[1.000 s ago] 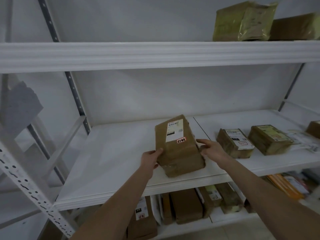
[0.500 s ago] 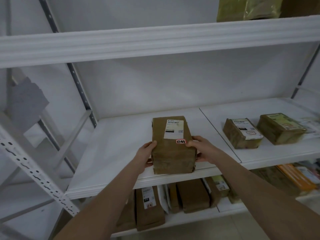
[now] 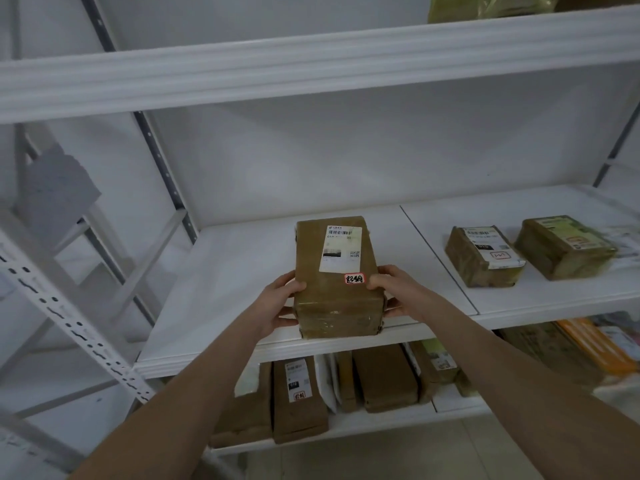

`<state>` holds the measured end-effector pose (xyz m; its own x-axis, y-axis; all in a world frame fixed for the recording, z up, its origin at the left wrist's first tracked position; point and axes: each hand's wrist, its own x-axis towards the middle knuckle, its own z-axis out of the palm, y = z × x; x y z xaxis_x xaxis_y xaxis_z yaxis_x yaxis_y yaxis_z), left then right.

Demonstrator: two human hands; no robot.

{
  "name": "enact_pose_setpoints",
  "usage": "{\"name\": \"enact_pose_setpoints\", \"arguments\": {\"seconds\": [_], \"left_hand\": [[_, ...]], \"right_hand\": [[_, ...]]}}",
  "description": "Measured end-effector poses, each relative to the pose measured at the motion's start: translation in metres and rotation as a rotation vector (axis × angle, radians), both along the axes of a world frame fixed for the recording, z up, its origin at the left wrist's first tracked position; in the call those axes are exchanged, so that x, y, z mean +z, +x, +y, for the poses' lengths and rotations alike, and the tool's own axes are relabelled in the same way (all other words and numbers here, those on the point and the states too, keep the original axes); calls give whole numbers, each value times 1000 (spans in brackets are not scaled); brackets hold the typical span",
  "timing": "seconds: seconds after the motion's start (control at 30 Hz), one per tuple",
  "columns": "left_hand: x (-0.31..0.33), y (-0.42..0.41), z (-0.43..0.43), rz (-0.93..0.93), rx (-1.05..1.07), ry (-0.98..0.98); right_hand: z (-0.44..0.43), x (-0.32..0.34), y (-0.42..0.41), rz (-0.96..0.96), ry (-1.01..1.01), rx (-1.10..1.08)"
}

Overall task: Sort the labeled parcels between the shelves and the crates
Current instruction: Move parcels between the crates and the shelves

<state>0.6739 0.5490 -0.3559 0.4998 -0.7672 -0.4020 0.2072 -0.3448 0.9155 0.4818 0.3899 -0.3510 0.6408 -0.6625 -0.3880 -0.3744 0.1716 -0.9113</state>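
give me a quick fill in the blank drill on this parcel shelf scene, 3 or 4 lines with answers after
1. The brown parcel is gripped by ____ hands, the left hand and the right hand.
2. The small sticker near the right thumb has a ____ border.
3. To the right on the same white shelf lie ____ more brown parcels, the nearer one and the farther one.
4. The parcels on the shelf below stand on ____.

Missing words: two; red; two; edge

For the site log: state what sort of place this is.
Probably a parcel sorting or storage room: white metal shelving, taped brown parcels with shipping labels, and both hands holding a labeled parcel.
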Motion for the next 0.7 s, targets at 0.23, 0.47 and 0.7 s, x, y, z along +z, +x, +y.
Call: {"name": "enact_pose_setpoints", "arguments": {"seconds": [0.23,0.47,0.7], "left_hand": [[-8,-15,18,-6,121,-43],[-16,-34,61,23,306,-34],[-31,-48,120,77,430,-34]], "right_hand": [[0,-4,2,-9,-4,49],[15,-16,13,13,64,152],[66,-34,16,38,79,274]]}}
